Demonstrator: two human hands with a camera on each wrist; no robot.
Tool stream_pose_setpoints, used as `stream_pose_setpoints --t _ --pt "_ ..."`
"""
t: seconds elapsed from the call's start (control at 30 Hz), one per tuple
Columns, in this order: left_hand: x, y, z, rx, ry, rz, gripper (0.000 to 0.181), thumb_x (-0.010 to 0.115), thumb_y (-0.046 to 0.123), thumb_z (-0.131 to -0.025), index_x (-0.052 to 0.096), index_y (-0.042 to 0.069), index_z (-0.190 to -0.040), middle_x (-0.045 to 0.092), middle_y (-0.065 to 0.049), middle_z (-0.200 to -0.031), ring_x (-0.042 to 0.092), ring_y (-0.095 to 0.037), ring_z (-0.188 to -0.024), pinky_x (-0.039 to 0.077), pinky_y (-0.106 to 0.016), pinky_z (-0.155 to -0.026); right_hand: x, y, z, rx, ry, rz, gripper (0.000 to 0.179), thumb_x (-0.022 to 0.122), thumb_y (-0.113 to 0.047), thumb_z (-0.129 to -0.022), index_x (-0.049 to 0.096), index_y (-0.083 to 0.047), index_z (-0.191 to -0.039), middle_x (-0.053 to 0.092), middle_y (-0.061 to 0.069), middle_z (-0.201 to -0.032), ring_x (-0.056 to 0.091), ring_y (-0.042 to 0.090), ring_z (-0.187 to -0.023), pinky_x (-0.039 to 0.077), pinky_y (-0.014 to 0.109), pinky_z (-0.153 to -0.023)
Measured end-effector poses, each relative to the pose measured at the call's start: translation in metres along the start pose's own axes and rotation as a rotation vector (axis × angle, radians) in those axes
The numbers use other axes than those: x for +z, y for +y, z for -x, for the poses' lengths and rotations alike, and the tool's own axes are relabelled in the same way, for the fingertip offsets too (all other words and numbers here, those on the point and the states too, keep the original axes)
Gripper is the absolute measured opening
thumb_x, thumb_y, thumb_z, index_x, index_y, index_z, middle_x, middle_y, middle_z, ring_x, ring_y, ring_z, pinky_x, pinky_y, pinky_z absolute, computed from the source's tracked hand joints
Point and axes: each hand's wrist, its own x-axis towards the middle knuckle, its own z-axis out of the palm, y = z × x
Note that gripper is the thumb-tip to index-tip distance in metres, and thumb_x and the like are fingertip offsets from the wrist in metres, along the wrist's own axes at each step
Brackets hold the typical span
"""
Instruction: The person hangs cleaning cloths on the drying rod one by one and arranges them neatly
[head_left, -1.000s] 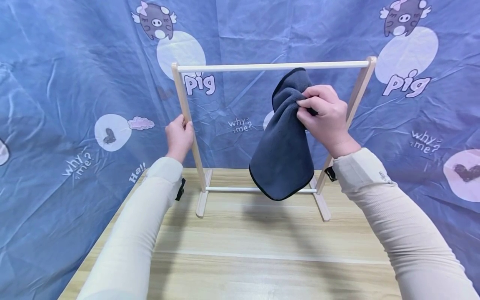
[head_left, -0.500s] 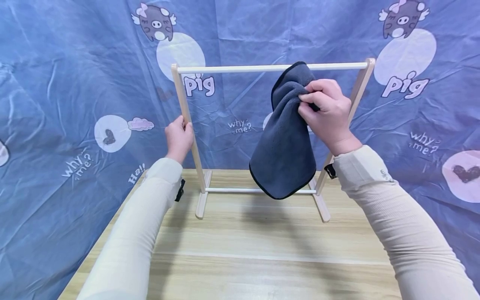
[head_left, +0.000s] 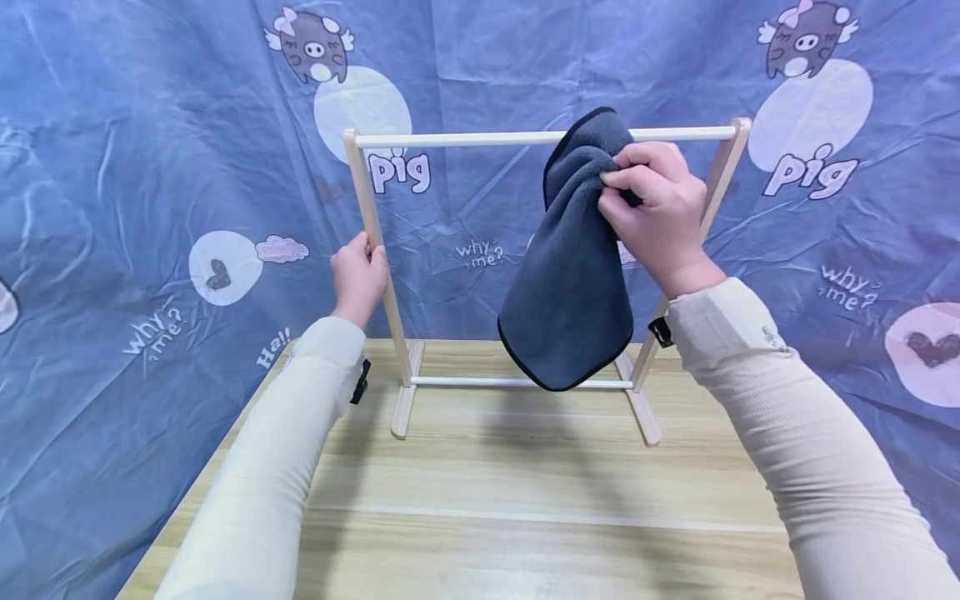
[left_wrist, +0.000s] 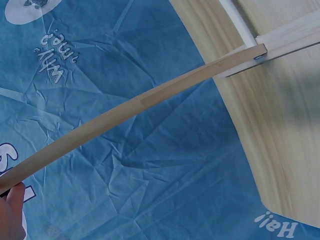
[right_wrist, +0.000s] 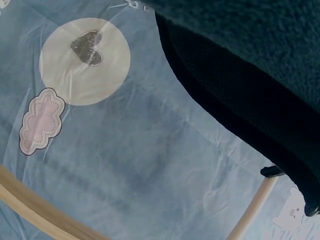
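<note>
A dark grey towel (head_left: 567,283) with black edging hangs from my right hand (head_left: 660,212), which pinches it between thumb and fingers near its upper part. The towel's top edge stands above the white top bar (head_left: 465,139) of a wooden rack and overlaps the bar in the head view. On the left, my left hand (head_left: 360,277) holds the rack's left upright (head_left: 394,312); the left wrist view shows this upright (left_wrist: 115,116) with a fingertip at its lower left. Close up in the right wrist view, the towel (right_wrist: 260,55) fills the upper right, and my right hand is hidden.
The rack's feet (head_left: 402,410) stand on a light wooden table (head_left: 480,475). A lower white bar (head_left: 465,381) joins the uprights. The right upright (head_left: 722,179) is close behind my right hand. A blue printed cloth (head_left: 187,208) hangs behind and beside the table.
My right hand has risen slightly, lifting the towel so that its top edge has gone from just below the top bar's upper side to above it. My left hand stays on the upright.
</note>
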Motion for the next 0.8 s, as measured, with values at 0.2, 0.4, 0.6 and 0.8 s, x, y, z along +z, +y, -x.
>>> stream_pose_setpoints --t 0.2,0.4,0.6,0.8 --pt "0.0 0.0 0.0 0.007 0.001 -0.005 0.016 0.051 0.014 -0.088 0.056 0.001 -0.08 0.051 -0.012 -0.063 0.054 -0.028 -0.064 0.039 -0.03 -0.053 0.002 0.005 -0.001 0.039 -0.009 0.031 0.007 0.061 0.003 -0.071 0.068 0.003 -0.07 0.062 0.016 -0.079 0.056 0.032 -0.083 0.044 0.024 -0.081" --pt "0.0 -0.001 0.0 0.007 0.001 -0.005 0.016 0.05 0.014 -0.088 0.056 0.001 -0.081 0.054 -0.014 -0.065 0.055 -0.028 -0.066 0.042 -0.033 -0.056 0.008 0.01 -0.003 0.068 -0.012 0.054 0.008 0.061 0.003 -0.071 0.069 0.002 -0.071 0.063 0.015 -0.08 0.057 0.032 -0.084 0.044 0.027 -0.081" --pt "0.0 -0.001 0.0 0.005 -0.01 -0.004 0.016 0.05 0.014 -0.089 0.056 0.001 -0.082 0.056 -0.015 -0.069 0.057 -0.029 -0.068 0.045 -0.035 -0.058 0.013 0.015 -0.004 0.072 -0.036 0.049 0.008 0.059 0.005 -0.069 0.067 0.004 -0.07 0.062 0.017 -0.08 0.056 0.033 -0.083 0.044 0.033 -0.079" --pt "-0.001 0.001 0.0 -0.009 -0.035 -0.015 0.018 0.048 0.016 -0.09 0.055 0.001 -0.083 0.054 -0.014 -0.069 0.056 -0.028 -0.068 0.044 -0.034 -0.057 0.018 0.019 -0.004 0.075 -0.067 0.088 0.009 0.058 0.004 -0.07 0.067 0.005 -0.071 0.061 0.016 -0.08 0.055 0.032 -0.082 0.044 0.037 -0.078"
